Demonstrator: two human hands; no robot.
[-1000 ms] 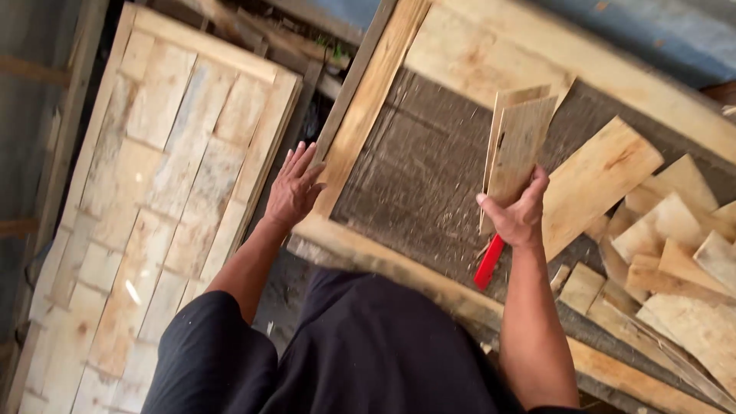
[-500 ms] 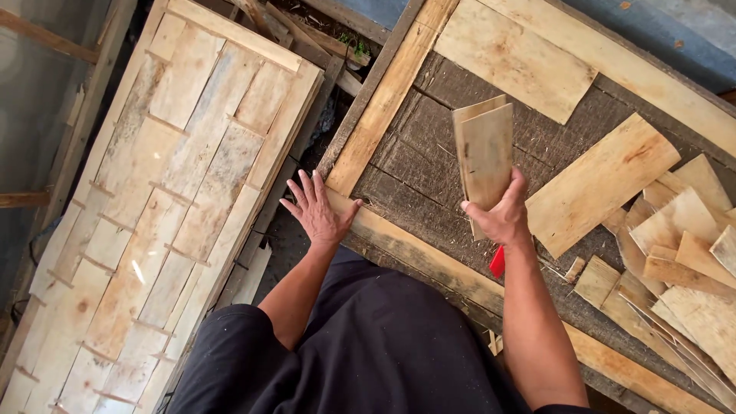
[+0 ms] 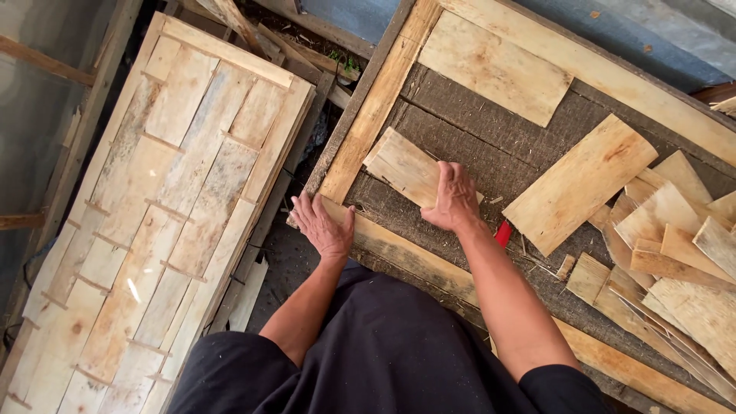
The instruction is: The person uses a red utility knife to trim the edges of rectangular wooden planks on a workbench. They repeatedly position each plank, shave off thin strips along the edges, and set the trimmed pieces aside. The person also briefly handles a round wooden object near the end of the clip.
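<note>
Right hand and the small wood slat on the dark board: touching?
Touching. The head view shows the right hand pressed flat on the small wood slat, palm and fingers covering its near end, no gap visible.

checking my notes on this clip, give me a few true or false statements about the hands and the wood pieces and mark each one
1. The right hand lies flat on a thin wood piece on the dark board. True.
2. The left hand holds a hammer. False: it holds nothing and rests on the corner of the wooden frame.
3. A small red object shows just beside the right wrist. True.
4. The slatted wood panel lies to the right of the frame. False: it lies to the left, beyond the left hand.
5. A heap of loose wood offcuts lies to the right of the right arm. True.
</note>
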